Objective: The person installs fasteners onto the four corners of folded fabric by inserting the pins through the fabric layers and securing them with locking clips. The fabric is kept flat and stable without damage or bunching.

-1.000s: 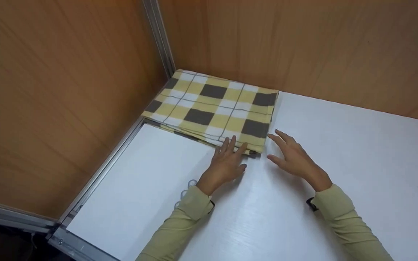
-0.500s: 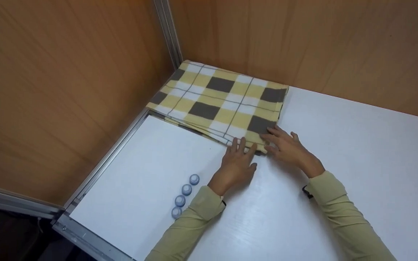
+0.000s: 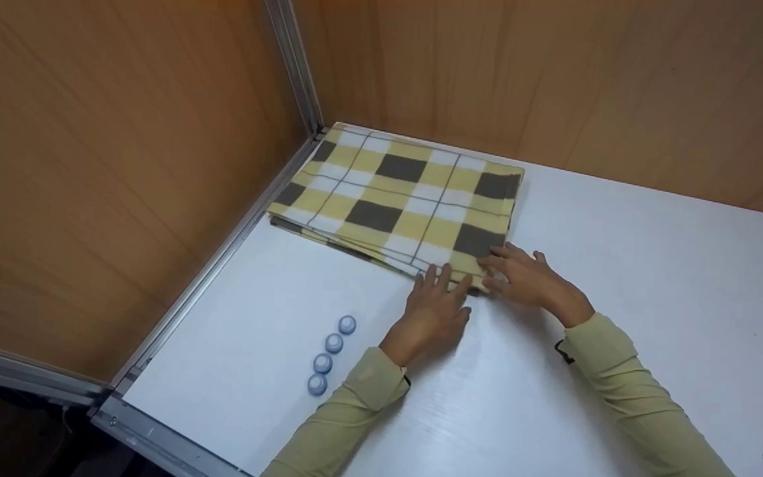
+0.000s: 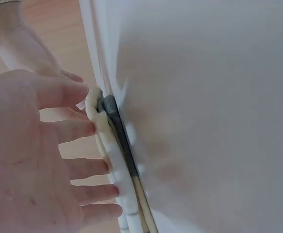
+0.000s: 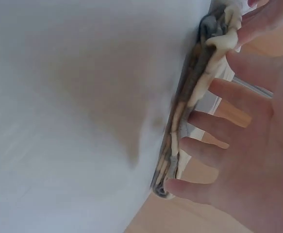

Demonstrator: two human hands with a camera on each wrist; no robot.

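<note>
Apparently I was squaring up the folded checked cloth at the far left of the worktop, left hand spread against its near edge, right hand, fingers apart, touching its right edge. The next move, I judged, called for evening the layers showing along the near edge. Wood-grained panels met at a metal post beyond, and four bluish discs sat in a row nearer on the left.
</note>
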